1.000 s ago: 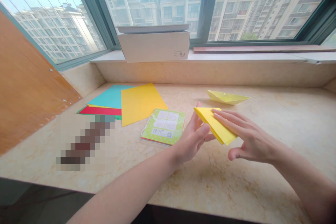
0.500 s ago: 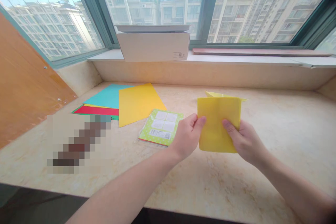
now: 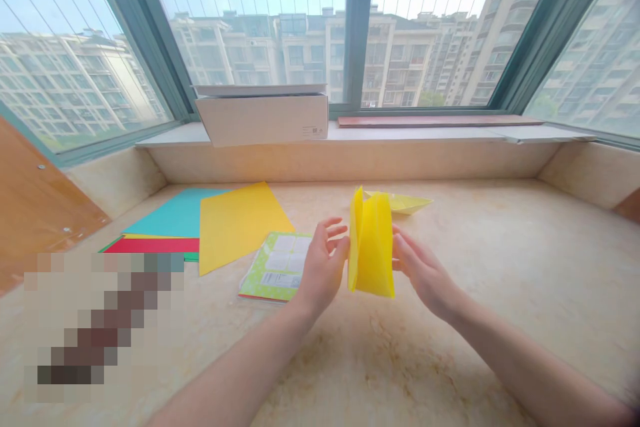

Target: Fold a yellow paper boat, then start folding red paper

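Folded yellow paper (image 3: 375, 250): upright between your two hands, in front of the pale yellow paper boat (image 3: 407, 204) and partly covering it. Looks raised off the desk (image 3: 515, 280), though contact at the bottom edge can't be confirmed. Its layers gape at the top left.

Left grip: your left hand (image 3: 323, 265) has its fingers parted, thumb tip at the paper's left edge; can't tell if it pinches. Right grip: your right hand (image 3: 424, 273) is at the right edge, some fingertips hidden behind the paper; can't tell pinch there either.

Handling, judged: very light, thin, bendy, stiffer along folds; creases or tears easily, may slide a bit against dry skin. Take the side edges near mid-height, thumb in front, fingers behind, light pressure; don't squash the open layers.

Left of your left hand: green dotted packet (image 3: 273, 270), partly behind that hand. Beyond it, flat yellow sheet (image 3: 240, 227) overlapping blue sheet (image 3: 170, 213) and red sheet (image 3: 155, 245). Pixelated item (image 3: 110, 317) nearer you, unreadable. White box (image 3: 265, 119) up on the window ledge.
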`<state>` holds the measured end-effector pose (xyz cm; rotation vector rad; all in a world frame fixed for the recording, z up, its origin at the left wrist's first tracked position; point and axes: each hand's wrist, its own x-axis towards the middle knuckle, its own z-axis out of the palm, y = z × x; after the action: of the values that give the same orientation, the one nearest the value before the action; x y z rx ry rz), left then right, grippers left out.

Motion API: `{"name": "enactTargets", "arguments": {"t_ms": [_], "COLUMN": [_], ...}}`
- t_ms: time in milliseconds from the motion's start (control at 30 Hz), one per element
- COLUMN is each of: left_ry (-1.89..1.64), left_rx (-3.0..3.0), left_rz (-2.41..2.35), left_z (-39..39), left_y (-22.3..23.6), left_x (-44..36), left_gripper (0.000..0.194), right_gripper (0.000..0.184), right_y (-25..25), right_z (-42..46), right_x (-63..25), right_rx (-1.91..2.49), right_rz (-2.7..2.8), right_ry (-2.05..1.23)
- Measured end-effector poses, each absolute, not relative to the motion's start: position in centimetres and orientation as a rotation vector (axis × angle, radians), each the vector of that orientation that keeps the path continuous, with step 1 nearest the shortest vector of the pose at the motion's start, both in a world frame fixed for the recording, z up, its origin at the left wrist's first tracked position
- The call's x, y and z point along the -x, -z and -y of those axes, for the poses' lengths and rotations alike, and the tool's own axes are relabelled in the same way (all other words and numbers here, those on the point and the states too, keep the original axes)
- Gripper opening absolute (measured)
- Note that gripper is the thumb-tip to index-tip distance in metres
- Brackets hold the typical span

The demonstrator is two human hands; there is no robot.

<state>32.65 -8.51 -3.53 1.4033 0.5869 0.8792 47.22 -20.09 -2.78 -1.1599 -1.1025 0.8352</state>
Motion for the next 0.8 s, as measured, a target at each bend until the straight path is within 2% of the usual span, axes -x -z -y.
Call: {"name": "enactTargets", "arguments": {"t_ms": [100,233,333,400,567,700,800], "left_ry": [-0.782,-0.742,-0.680,-0.656,-0.673,-0.607,-0.550], "left_rx": [-1.415,-1.416,-1.447,-1.450,-1.197,-0.942,-0.848], "left_rz": [-0.433,-0.219,-0.124,-0.149,-0.193,-0.282,-0.366], "left_z": [9.2,10.2,10.2,10.0,9.5,8.8,8.0], "left_y": [2.4,1.4,1.8,2.2,2.4,1.6,1.0], "left_x": [-32.3,-31.8,-31.7,-31.8,-31.9,-31.6,-31.2], "left_gripper": [0.041,0.056,0.068,0.065,0.050,0.056,0.060], "right_gripper": [0.051,0.057,0.061,0.061,0.045,0.054,0.048], "right_y": [2.8,3.0,2.7,2.2,1.0,0.3,0.1], "right_z": [20.3,20.5,20.7,20.7,20.4,20.1,20.2], "right_x": [-47.0,-46.7,-46.6,-46.5,-47.1,-49.0,-51.1], "right_rx": [1.260,1.277,1.225,1.243,1.154,1.136,1.174], "right_rz": [1.227,1.310,1.307,1.290,1.215,0.898,0.791], "right_ry": [-0.693,-0.594,-0.640,-0.671,-0.654,-0.746,-0.886]}}
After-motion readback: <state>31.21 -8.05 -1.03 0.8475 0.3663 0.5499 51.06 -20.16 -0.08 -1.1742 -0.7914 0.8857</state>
